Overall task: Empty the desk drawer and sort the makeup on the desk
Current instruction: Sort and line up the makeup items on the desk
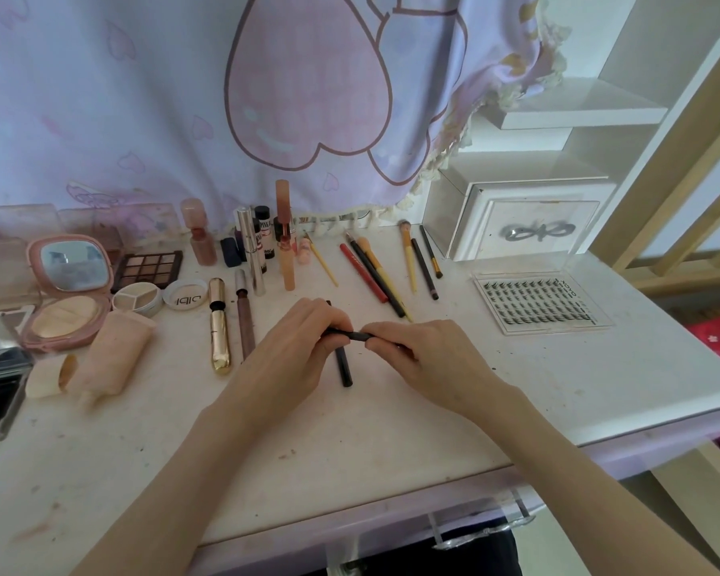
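Both hands over mid table (391, 430), one black pencil (359, 335) spanning them. Left hand (296, 347) pinches its left end, right hand (425, 359) curls round the right end. Second black pen (344, 367) lies on the table just beneath, untouched.

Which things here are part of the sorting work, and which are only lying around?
Job:
- black pen, held by left hand and right hand
- second black pen
- brushes and pencils
- lash tray
- powder compact

Lying about:
- curtain
- white box
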